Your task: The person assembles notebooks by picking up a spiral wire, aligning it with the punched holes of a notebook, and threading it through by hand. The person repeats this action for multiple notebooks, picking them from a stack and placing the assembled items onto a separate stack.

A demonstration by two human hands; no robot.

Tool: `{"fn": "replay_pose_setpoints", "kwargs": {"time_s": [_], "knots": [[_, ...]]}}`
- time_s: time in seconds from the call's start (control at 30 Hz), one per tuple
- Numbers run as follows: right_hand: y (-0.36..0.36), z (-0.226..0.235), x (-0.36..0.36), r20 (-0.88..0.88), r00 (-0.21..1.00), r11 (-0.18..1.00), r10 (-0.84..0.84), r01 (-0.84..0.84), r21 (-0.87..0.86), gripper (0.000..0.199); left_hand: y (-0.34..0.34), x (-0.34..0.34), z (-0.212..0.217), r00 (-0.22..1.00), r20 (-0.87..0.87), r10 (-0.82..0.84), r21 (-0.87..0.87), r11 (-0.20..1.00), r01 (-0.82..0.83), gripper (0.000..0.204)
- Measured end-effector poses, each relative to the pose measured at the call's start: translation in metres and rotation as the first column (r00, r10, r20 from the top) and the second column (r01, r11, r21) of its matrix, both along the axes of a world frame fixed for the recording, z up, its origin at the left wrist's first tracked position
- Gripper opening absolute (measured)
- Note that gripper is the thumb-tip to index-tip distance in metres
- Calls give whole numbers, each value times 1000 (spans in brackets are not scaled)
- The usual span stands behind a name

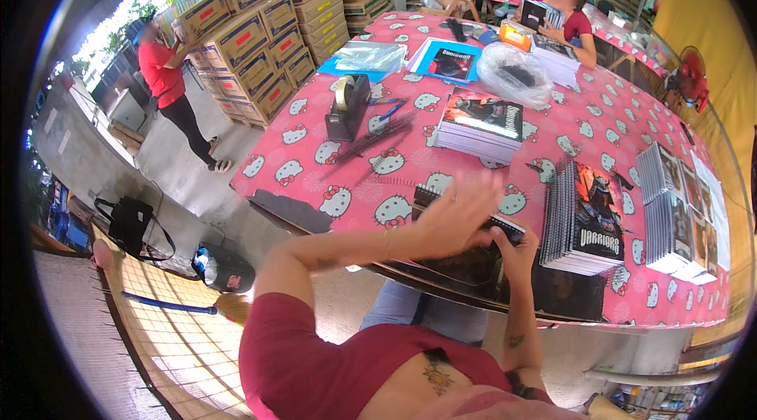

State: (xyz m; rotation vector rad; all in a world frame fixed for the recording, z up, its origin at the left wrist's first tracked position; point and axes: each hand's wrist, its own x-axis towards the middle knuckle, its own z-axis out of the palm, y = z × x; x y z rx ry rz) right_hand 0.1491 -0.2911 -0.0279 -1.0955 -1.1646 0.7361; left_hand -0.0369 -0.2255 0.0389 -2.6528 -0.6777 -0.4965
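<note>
At the near edge of the table, a dark-covered notebook [465, 266] lies partly hidden under my hands. My right hand [517, 253] is closed on its right end, thumb on top near the binding edge. My left hand [464, 211] stretches flat above the notebook, fingers extended and smeared by motion; contact with the notebook cannot be told. Just beyond lies a stack of notebooks [473, 140] with dark illustrated covers. To the right is a stack of spiral-bound notebooks [593, 219]. Loose black binding coils [374, 140] lie left of my hands.
A tape dispenser [347, 108] stands near blue-handled tools [389, 108]. Farther back are a plastic bag [516, 77] and blue folders [448, 61]. More notebook stacks [670, 223] sit far right. A co-worker [564, 14] handles books across the table; another person [165, 73] stands beside stacked cartons [244, 49].
</note>
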Motion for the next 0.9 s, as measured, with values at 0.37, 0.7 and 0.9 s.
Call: {"fn": "replay_pose_setpoints", "kwargs": {"time_s": [0.37, 0.7, 0.9], "knots": [[-7, -2, 20, 47, 962, 962, 267, -264, -65, 27, -30, -3, -47, 942, 176, -285, 21, 958, 286, 84], [-2, 1, 8, 127, 956, 965, 263, -257, -58, 23, -3, 17, -1, 980, 191, -62, -27, 997, 69, 88], [-4, -21, 12, 148, 973, 984, 177, -172, -45, 21, -29, 8, -54, 939, 263, -222, -180, 945, 274, 86]]}}
